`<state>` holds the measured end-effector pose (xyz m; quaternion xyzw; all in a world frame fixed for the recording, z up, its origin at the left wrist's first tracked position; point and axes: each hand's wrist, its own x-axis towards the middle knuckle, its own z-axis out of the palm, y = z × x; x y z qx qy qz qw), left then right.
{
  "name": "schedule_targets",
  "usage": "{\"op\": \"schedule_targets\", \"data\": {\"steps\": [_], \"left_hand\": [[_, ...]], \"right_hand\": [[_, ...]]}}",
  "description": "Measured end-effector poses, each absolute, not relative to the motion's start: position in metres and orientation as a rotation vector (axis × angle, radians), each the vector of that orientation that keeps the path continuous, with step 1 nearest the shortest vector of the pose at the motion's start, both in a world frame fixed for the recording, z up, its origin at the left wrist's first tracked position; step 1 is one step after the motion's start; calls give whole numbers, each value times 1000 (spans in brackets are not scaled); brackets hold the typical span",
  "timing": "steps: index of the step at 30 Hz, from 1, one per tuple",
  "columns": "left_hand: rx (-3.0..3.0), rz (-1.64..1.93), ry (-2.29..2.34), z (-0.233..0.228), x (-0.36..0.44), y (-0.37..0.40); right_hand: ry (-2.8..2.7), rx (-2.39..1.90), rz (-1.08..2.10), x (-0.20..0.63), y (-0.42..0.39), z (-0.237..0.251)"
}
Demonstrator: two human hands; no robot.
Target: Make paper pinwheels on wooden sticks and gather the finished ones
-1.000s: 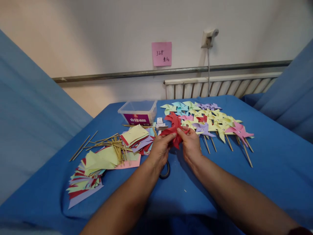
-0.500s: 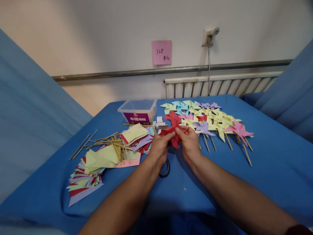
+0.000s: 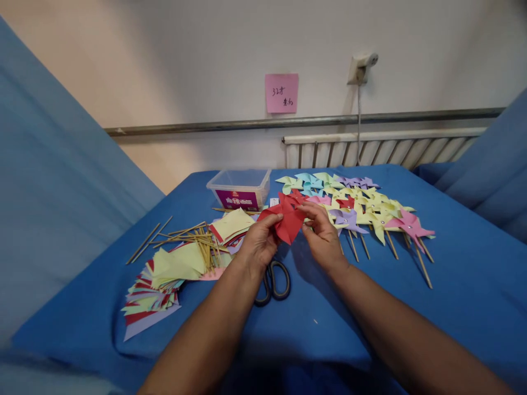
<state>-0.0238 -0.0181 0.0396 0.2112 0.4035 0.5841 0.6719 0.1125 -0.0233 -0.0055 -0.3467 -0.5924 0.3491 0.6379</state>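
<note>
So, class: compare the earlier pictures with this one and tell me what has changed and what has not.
Both hands, left hand and right hand, still pinch the red paper pinwheel. The scissors, earlier mostly hidden under the left wrist, now show. The finished pinwheels, sticks and paper stacks lie unmoved.

1. Both forearms bare, reaching forward and converging above the scissors (image 3: pixel 272 280).
2. Left hand (image 3: pixel 258 242): just above-left of the scissors, fingers curled, thumb and fingertips pinched.
3. Right hand (image 3: pixel 323 236): above-right of the scissors, fingers bent inward, tips pinched toward the left hand.
</note>
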Motion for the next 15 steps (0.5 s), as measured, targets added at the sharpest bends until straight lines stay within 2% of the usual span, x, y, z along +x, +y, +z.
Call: {"op": "schedule_targets", "data": {"steps": [6, 15], "left_hand": [[447, 1292, 891, 46, -24, -21], [546, 1317, 897, 37, -24, -20]], "right_hand": [[-1594, -786, 616, 117, -28, 1], [-1547, -782, 584, 121, -25, 3]]}}
